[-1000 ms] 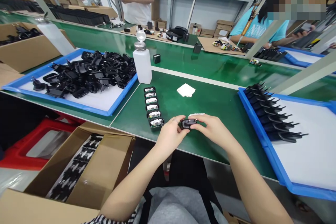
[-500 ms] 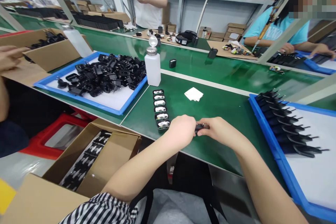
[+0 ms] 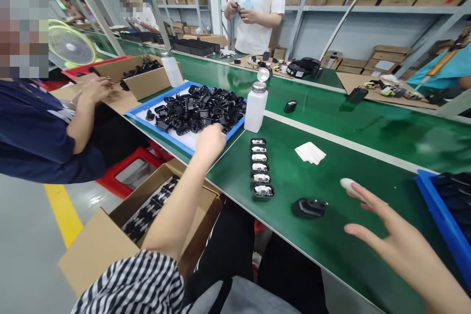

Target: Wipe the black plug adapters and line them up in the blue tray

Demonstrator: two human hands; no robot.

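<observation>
A black charger shell (image 3: 309, 207) lies alone on the green mat near the table's front edge. My right hand (image 3: 390, 235) hovers just right of it, fingers spread, with a white cot on one fingertip, holding nothing. My left hand (image 3: 210, 141) reaches left to the edge of the blue tray (image 3: 154, 127) heaped with black charger parts (image 3: 198, 108); its fingers are curled and seen from behind, so what they hold is hidden. A row of several open shells showing circuit boards (image 3: 259, 169) stands between my hands.
A white dispenser bottle (image 3: 256, 103) and folded white wipes (image 3: 310, 152) are on the mat. Another blue tray (image 3: 447, 216) sits at right. An open cardboard box (image 3: 147, 216) is below the table edge. A seated person's arm (image 3: 79, 117) is at left; other workers stand across the conveyor.
Both hands let go of the black shell, which now lies on the mat. My left hand moved left to the tray of parts; my right hand opened. My view swung left.
</observation>
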